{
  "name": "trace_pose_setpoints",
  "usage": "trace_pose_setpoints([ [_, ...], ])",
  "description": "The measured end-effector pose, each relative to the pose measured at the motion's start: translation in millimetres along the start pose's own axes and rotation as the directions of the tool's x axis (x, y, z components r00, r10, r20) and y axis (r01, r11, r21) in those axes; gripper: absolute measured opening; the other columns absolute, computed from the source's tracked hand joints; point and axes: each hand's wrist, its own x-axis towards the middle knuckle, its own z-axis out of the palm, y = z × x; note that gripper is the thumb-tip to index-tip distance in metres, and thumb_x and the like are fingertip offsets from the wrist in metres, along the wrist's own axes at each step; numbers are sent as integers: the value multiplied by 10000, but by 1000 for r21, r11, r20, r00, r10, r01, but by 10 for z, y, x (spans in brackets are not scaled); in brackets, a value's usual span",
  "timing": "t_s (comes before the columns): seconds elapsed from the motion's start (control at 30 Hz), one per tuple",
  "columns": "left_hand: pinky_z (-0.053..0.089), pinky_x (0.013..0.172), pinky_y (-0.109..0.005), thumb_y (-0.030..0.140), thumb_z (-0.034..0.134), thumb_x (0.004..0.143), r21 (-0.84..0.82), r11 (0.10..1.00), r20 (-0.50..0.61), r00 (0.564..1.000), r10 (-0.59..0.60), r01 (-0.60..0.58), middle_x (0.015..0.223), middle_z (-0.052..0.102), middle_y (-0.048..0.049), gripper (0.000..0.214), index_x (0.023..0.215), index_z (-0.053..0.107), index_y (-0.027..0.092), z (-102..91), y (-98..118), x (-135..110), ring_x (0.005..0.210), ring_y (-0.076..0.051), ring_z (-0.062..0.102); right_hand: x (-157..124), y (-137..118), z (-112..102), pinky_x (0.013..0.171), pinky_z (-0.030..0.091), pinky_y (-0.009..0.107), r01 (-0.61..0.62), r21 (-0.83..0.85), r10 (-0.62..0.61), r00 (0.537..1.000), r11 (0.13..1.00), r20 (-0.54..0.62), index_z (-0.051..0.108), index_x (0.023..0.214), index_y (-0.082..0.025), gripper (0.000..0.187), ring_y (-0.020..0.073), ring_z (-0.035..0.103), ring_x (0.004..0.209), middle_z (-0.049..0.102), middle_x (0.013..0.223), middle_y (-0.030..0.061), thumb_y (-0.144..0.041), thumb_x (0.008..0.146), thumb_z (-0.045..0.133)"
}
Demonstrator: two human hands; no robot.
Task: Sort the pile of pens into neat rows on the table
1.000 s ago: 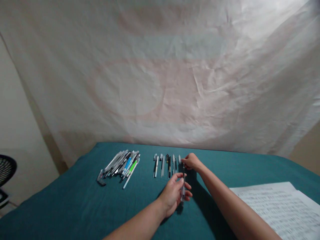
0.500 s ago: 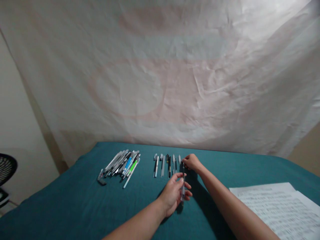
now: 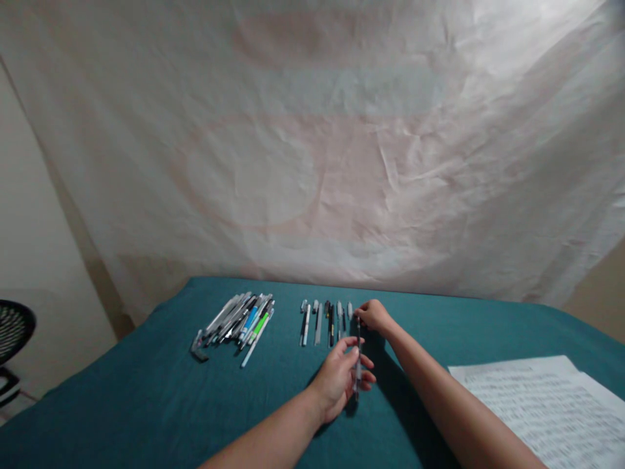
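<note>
Both my hands hold one slim pen that points away from me over the teal tablecloth. My left hand pinches its near end. Fingers of my right hand are closed on its far end. Just left of my right hand lies a neat row of several pens, side by side. Further left sits a loose pile of pens, one with a green barrel and one with a blue.
Printed paper sheets lie at the right front of the table. A creased white sheet hangs behind the table. A dark chair shows at the left edge.
</note>
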Motion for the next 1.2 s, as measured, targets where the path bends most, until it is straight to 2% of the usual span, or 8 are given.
trace_pose_setpoints([
  [0.2,367,514,-215,382,440,771,-17,1000,-38,999,22,-23,759,533,-8,350,1067,370,209,15,5,-3,547,-91,541,-163,-63,-59,388,321,144,24,95,-28,999,995,42,611,645,-102,199,68,486,430,622,584,49,-254,712,500],
  [0.33,363,502,-204,359,425,786,-42,999,-70,997,31,-34,746,525,-4,326,1068,364,208,22,15,3,547,-86,535,-426,-167,-201,415,338,143,49,192,-79,985,980,155,614,744,-107,308,70,510,505,635,710,62,-374,751,461],
  [0.47,366,503,-196,353,414,794,-57,997,-57,997,42,-45,748,522,-6,287,1036,375,203,24,20,-1,558,-82,536,-649,-244,-338,467,364,146,12,380,-187,884,925,428,609,731,-118,353,80,526,580,615,691,42,-460,699,525],
  [0.53,374,509,-200,351,417,794,-54,997,-50,998,49,-52,748,525,-8,281,1027,379,199,29,24,-6,560,-83,538,-680,-262,-364,470,361,142,-29,454,-219,848,891,483,599,710,-116,303,72,510,567,588,628,19,-410,639,615],
  [0.63,386,524,-209,350,422,794,-49,997,-49,997,54,-56,754,539,-17,296,1041,377,192,43,32,-9,570,-89,544,-617,-267,-367,457,368,140,-88,540,-184,884,837,429,591,728,-124,266,57,493,524,570,616,4,-360,621,649],
  [0.8,415,597,-237,294,431,799,-90,995,-90,995,34,-42,755,561,-41,277,1034,380,156,61,27,-1,634,-110,568,-376,-207,-359,452,402,139,-44,611,-55,988,791,143,561,771,-134,227,38,493,481,581,666,17,-354,720,553],
  [1.0,424,639,-250,261,428,803,-124,991,-96,995,42,-54,759,573,-52,215,977,403,137,58,21,-4,648,-112,575,-189,-63,-188,383,387,157,-65,431,30,996,900,86,543,598,-118,189,52,451,368,521,445,-13,-281,682,592],
  [1.2,431,648,-261,262,433,801,-151,987,-88,995,41,-54,762,577,-53,203,961,406,141,48,16,-5,652,-118,581,-93,0,-34,363,376,163,-62,247,52,998,967,45,568,581,-115,173,75,474,347,529,393,-2,-267,638,625],
])
